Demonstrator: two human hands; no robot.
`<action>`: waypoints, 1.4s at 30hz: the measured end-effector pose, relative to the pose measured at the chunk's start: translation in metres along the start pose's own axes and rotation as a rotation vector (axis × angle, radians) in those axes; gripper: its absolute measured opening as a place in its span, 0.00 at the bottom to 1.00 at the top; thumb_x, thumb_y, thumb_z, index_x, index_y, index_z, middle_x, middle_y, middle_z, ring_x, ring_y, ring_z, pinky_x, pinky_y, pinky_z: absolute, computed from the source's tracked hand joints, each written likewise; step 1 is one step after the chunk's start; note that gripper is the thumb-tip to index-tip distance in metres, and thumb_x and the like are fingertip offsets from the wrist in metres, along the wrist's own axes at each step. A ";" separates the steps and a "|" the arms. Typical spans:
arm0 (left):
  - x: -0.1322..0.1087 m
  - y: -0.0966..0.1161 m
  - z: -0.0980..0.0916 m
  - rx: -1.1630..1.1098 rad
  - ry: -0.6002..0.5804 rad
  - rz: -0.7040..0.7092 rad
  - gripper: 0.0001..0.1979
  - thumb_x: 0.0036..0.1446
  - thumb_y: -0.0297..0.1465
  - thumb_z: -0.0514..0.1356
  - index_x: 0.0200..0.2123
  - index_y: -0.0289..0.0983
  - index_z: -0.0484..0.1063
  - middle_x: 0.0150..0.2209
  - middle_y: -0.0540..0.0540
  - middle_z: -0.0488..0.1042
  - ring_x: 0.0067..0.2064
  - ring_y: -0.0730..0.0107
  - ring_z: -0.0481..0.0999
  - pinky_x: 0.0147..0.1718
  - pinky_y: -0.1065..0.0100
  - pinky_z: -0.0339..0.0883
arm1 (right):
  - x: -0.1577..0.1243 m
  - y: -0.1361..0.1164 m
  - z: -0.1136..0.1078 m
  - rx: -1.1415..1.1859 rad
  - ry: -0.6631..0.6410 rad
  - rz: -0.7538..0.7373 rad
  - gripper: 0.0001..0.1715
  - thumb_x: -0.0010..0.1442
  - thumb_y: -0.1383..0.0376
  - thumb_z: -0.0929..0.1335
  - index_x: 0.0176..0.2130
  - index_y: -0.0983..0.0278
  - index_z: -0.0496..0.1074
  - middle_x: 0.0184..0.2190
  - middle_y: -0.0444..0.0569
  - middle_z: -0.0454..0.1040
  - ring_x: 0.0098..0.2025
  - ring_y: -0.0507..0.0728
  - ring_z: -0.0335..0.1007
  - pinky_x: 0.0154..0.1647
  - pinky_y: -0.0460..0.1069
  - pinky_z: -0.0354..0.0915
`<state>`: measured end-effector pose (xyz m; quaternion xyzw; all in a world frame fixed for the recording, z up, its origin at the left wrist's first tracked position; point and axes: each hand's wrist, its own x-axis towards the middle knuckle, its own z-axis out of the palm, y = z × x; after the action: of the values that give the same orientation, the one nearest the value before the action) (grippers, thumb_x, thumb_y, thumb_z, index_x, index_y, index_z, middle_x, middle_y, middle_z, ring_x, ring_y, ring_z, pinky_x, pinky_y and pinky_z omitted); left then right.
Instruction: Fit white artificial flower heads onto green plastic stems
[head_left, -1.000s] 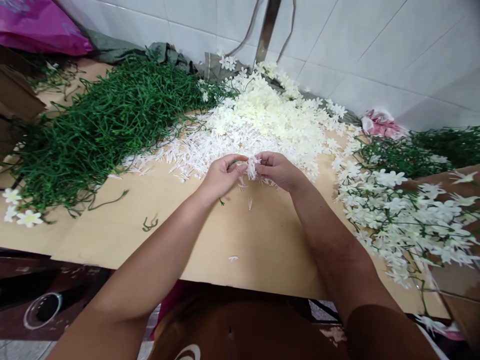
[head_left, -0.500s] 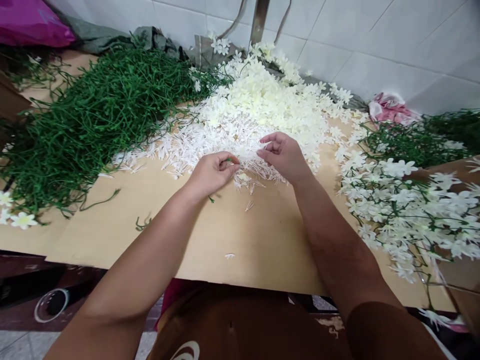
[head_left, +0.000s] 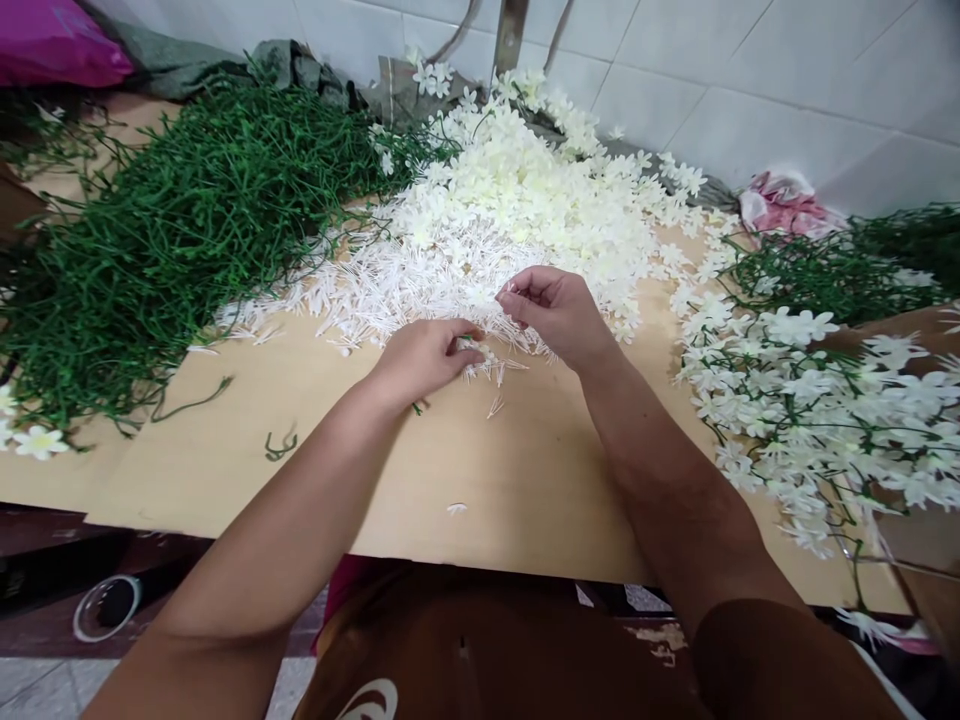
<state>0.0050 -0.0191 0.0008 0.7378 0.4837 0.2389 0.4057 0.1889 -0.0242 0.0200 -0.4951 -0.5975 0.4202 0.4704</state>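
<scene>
My left hand [head_left: 431,360] is curled at the near edge of a heap of thin white stamen-like pieces [head_left: 375,290]. Its fingers close on a green plastic stem [head_left: 418,407], whose end pokes out below the palm; the rest is mostly hidden. Just to the right, my right hand [head_left: 551,310] pinches a small white piece [head_left: 508,289], too slender to make out fully, held over the heap. Behind both hands rises a pile of loose cream-white artificial flower heads [head_left: 525,180].
Left lies a large mound of green stems [head_left: 202,220]. Assembled white flower sprays [head_left: 817,410] cover the right side, with more green stems [head_left: 810,270] behind. A tiled wall [head_left: 750,90] bounds the back of the cardboard-covered table [head_left: 517,500].
My right hand has moved slightly left, its fingertips now together on a small white piece. My left hand has turned a little and dropped slightly, its thumb and forefinger tips farther apart.
</scene>
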 end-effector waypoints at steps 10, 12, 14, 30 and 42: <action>0.006 0.009 -0.007 -0.588 0.209 -0.200 0.06 0.48 0.29 0.64 0.24 0.35 0.69 0.19 0.55 0.63 0.22 0.80 0.57 0.23 0.73 0.50 | -0.006 0.002 0.009 0.028 0.012 0.013 0.11 0.49 0.59 0.74 0.29 0.62 0.73 0.26 0.44 0.73 0.30 0.51 0.68 0.33 0.49 0.68; 0.006 0.010 -0.010 -0.709 0.205 -0.269 0.08 0.47 0.29 0.65 0.24 0.35 0.67 0.17 0.57 0.59 0.19 0.81 0.53 0.20 0.73 0.47 | -0.008 0.003 0.015 -0.009 0.053 -0.049 0.08 0.51 0.61 0.73 0.30 0.62 0.73 0.31 0.46 0.74 0.36 0.52 0.70 0.38 0.50 0.69; 0.007 0.009 -0.011 -0.777 0.184 -0.308 0.10 0.47 0.30 0.66 0.23 0.36 0.66 0.15 0.58 0.55 0.17 0.82 0.50 0.18 0.73 0.42 | -0.010 0.003 0.020 -0.049 0.077 -0.122 0.05 0.52 0.64 0.72 0.30 0.61 0.73 0.38 0.47 0.74 0.42 0.54 0.71 0.43 0.51 0.70; 0.008 0.005 -0.012 -1.052 0.085 -0.297 0.17 0.46 0.28 0.66 0.22 0.37 0.56 0.15 0.61 0.47 0.15 0.87 0.45 0.14 0.79 0.37 | -0.013 0.004 0.031 -0.206 0.092 -0.264 0.01 0.56 0.66 0.69 0.31 0.61 0.71 0.43 0.49 0.72 0.48 0.54 0.69 0.46 0.51 0.69; 0.008 0.004 -0.014 -1.097 0.071 -0.339 0.19 0.45 0.27 0.66 0.23 0.38 0.54 0.15 0.62 0.47 0.15 0.88 0.44 0.14 0.80 0.36 | -0.004 0.022 0.024 -0.383 0.258 -0.471 0.05 0.59 0.65 0.67 0.31 0.61 0.68 0.37 0.48 0.72 0.42 0.55 0.70 0.43 0.53 0.68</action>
<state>0.0004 -0.0073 0.0114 0.3231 0.4140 0.4110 0.7451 0.1703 -0.0260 -0.0066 -0.4720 -0.6993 0.1136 0.5246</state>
